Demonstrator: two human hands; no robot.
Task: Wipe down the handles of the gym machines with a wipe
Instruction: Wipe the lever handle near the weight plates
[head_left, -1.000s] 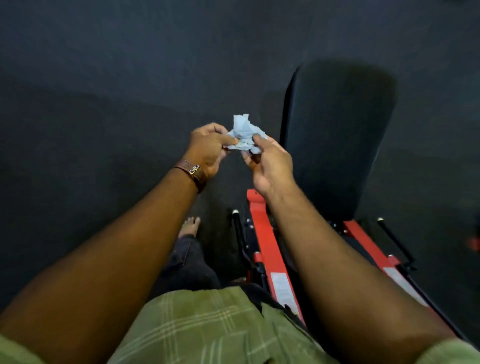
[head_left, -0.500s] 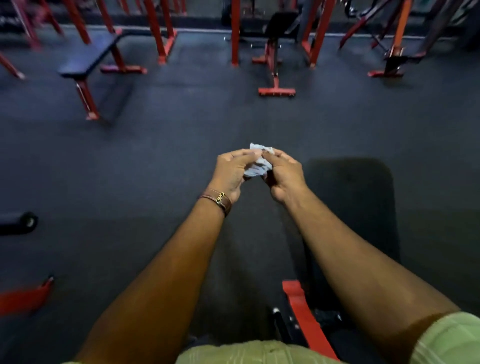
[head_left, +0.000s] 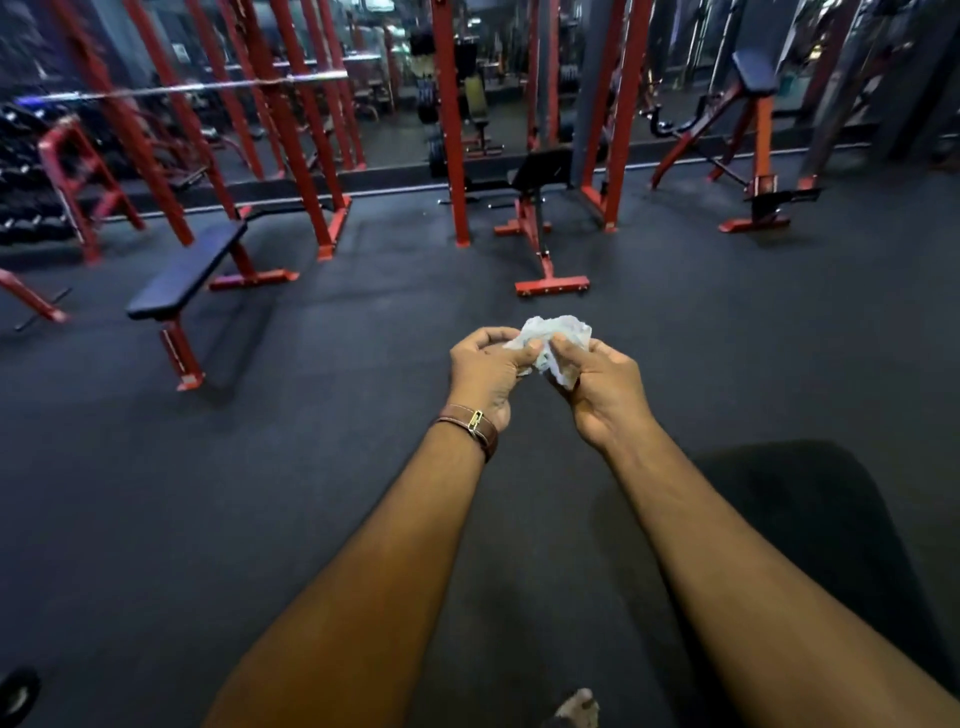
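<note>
Wipe (head_left: 553, 343): you are pinching it, crumpled, in both grips — left hand (head_left: 485, 371), right hand (head_left: 597, 387).
Progress: you are touching no machine handle; wiping seems all ahead.

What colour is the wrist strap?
Brown strap with a gold buckle, on the left wrist; head view.

Both hands' fingers hide much of the crumpled wipe (head_left: 558, 338).
</note>
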